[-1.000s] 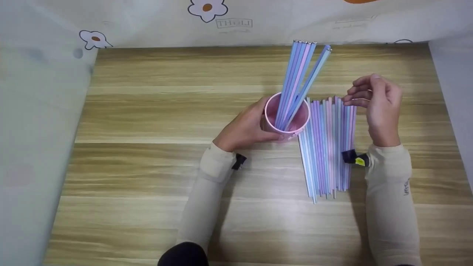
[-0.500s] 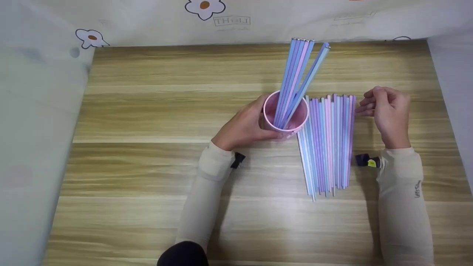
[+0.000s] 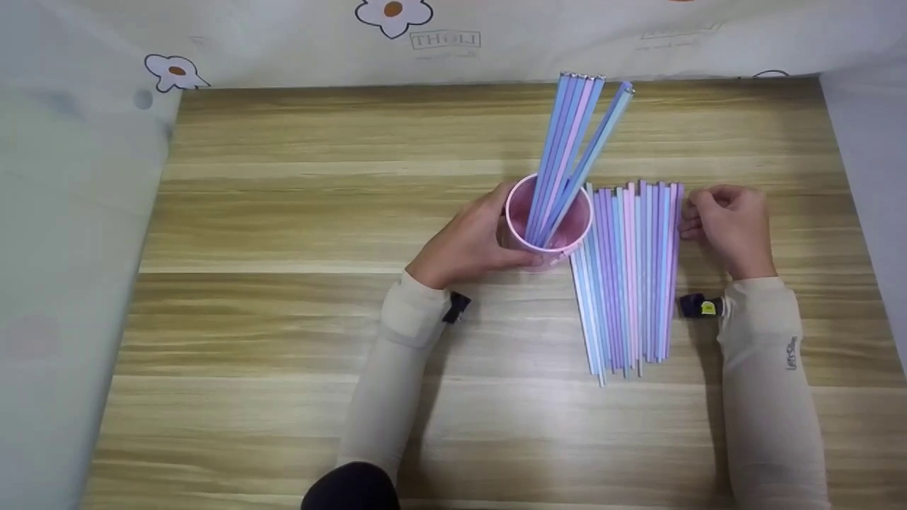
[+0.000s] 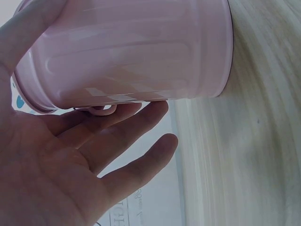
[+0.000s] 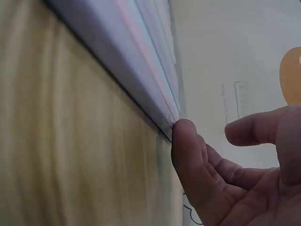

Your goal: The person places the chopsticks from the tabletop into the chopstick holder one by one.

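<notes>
My left hand [image 3: 471,237] grips a pink metal cup [image 3: 521,234], thumb in front and fingers round the back. In the left wrist view the cup [image 4: 136,52] has a small curled handle [image 4: 104,110] by the fingers. Several blue, purple and pink pencils [image 3: 560,156] lean in it. Right of the cup, a row of similar pencils [image 3: 631,276] lies on the table. My right hand [image 3: 737,230] is at the row's right edge. The right wrist view has a fingertip [image 5: 184,129] at the far end of the outermost pencil [image 5: 113,61], the thumb standing apart.
The wood-grain table [image 3: 297,319] extends to a back sheet [image 3: 283,42] printed with flowers. Pale panels flank it at left and right. The cup stands close against the upper left of the pencil row.
My right hand moved off the row's top to the right, then came down and slightly back left against the row's edge. The left hand and cup stay almost still.
</notes>
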Demonstrator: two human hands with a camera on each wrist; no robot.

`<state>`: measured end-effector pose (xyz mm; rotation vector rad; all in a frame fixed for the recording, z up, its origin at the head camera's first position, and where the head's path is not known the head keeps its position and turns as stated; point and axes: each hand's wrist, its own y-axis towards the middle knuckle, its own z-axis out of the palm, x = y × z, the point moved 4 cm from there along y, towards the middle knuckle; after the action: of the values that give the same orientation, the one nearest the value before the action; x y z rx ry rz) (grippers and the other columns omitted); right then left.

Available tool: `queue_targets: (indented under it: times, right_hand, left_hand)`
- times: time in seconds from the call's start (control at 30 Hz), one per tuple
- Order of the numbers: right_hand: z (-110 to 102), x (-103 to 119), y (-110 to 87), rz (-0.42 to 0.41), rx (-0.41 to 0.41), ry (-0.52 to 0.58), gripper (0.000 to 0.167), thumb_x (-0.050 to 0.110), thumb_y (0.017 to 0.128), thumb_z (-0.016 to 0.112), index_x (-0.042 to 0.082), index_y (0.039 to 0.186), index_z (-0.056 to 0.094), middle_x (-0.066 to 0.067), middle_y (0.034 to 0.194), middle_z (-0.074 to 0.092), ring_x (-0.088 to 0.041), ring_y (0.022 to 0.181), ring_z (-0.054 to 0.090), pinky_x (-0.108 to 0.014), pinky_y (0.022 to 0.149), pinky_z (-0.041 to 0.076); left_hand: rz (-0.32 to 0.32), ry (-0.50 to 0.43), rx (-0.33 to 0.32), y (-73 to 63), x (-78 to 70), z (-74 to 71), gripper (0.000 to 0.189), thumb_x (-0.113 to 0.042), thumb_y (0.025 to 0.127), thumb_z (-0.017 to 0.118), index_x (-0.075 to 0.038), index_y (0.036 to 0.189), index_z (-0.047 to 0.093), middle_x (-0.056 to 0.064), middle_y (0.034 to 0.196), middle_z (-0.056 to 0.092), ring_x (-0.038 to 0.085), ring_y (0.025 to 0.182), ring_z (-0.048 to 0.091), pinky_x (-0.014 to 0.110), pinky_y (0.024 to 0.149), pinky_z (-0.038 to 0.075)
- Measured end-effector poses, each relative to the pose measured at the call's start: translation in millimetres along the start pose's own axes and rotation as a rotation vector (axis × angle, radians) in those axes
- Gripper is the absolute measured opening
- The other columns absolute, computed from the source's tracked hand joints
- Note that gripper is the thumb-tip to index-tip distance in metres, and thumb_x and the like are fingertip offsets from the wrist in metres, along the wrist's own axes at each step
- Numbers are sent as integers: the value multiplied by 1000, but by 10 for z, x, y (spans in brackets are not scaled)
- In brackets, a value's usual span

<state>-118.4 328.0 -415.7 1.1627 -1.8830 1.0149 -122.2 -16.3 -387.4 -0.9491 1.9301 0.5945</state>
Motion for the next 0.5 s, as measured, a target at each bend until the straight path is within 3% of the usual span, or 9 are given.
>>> queue_targets:
  times: [0.27,0.5]
  right_hand:
    - [18,-23,-1,-25,59,-246,30,12,93,67,-13,109,63,4,73,67,-6,59,64,-22,57,56]
    - [38,42,-55,-51,37,-417,28,12,91,68,-12,103,68,-17,83,69,-8,59,60,-19,51,50]
  left_hand:
    - [10,5,-13,3,6,-3,95,-35,72,90,-15,149,38,-1,138,54,7,122,51,23,105,38]
    - [26,34,-17,2,-6,-12,92,-33,73,89,-13,147,40,1,134,57,8,120,52,21,104,39]
